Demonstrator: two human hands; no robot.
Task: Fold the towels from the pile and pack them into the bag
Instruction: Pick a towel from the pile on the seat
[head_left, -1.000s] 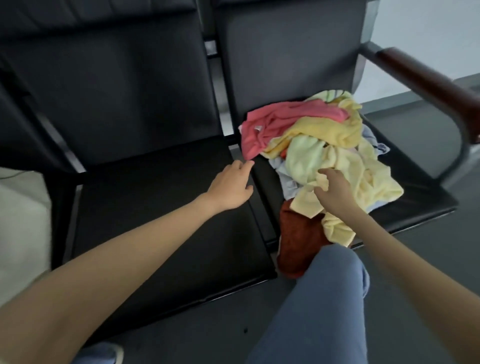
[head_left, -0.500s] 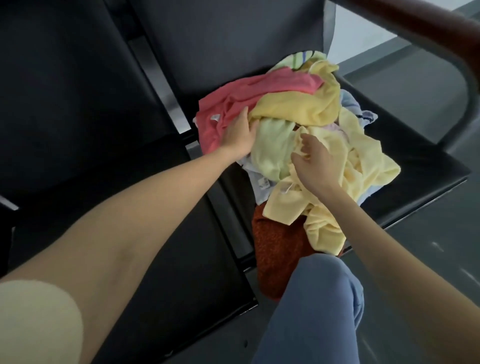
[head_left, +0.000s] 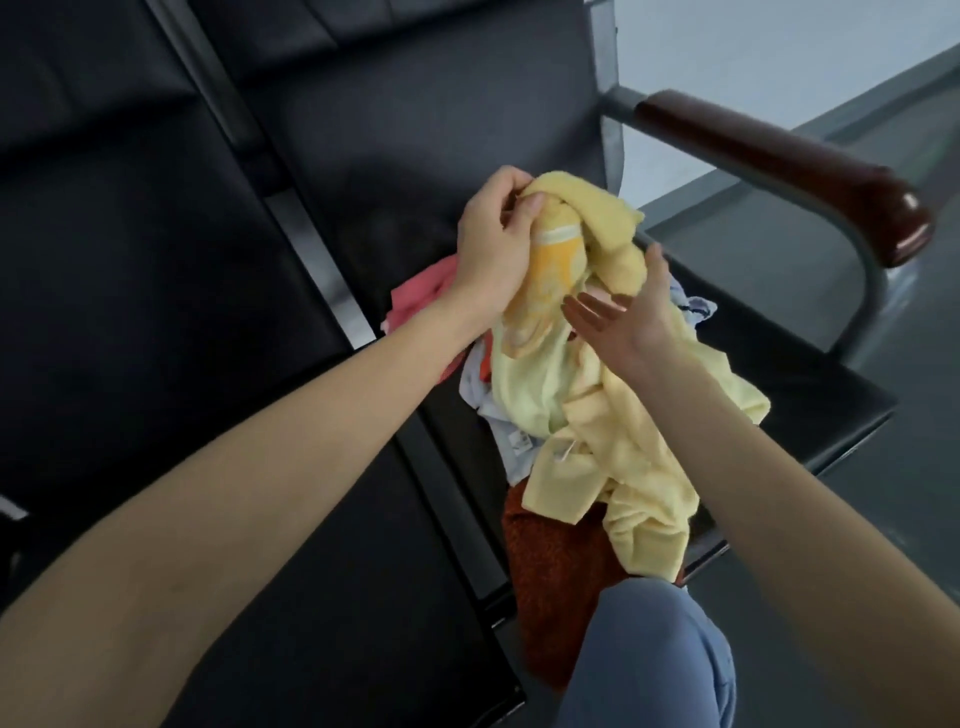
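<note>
1. We are at the picking step: one yellow towel (head_left: 582, 228) is being drawn up out of the pile (head_left: 597, 415) on the black seat (head_left: 810, 395). We should lift it fully clear before looking for corners, so the other towels stay put.
2. We would next find two adjacent corners and let the cloth hang flat; a bunched start likely gives a lumpy fold.
3. Our left hand (head_left: 493, 249) has its fingers (head_left: 530, 208) curled tight round the towel's bunched top.
4. Our right hand (head_left: 623, 306) is spread, fingers straight, palm against the hanging cloth, gripping nothing.
5. The bag is not in view.
</note>
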